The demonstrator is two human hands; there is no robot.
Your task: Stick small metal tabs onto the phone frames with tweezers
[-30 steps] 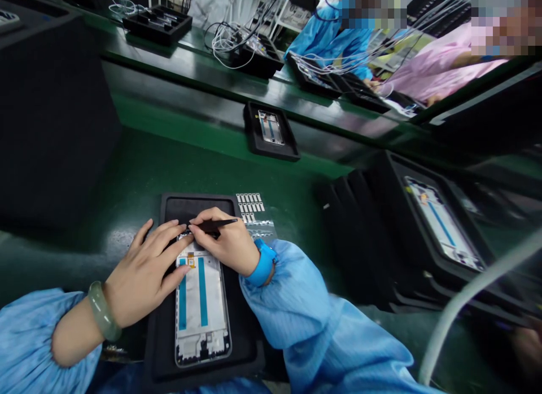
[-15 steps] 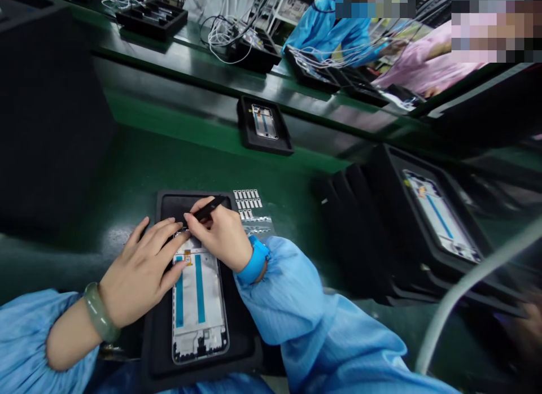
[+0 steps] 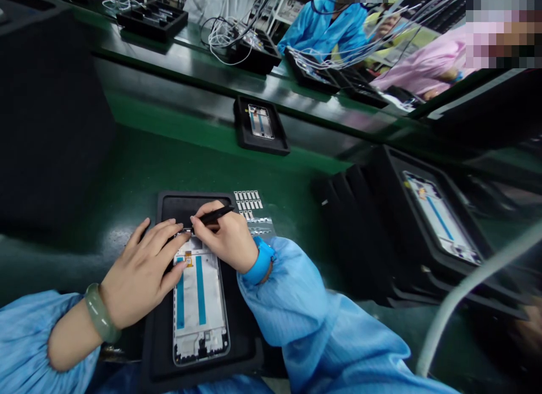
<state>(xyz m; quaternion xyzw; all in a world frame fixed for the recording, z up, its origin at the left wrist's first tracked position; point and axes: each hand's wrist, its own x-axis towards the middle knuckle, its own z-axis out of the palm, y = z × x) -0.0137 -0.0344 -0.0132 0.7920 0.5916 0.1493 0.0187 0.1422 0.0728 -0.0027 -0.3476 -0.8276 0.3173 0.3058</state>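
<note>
Between the right hand's fingers [image 3: 207,227], black tweezers [image 3: 215,215] are clamped, their tip set at the top edge of a phone frame [image 3: 198,303], which is pinned under the left hand's fingers [image 3: 163,241], spread apart, in a black tray [image 3: 158,332]; the frame could be scored by a slipped tip, with a label sheet [image 3: 248,199] lying just beside.

**Gap mid-table, stacks on R**

Pass over green table [image 3: 203,157] btw black case [image 3: 51,128] at left of frame & stacked trays [image 3: 359,236] at right. In the way: work tray [image 3: 190,208] bottom centre, label sheet [image 3: 248,202] just beside it, far tray [image 3: 254,140] upper centre, white cable [image 3: 457,292] lower right.
</note>
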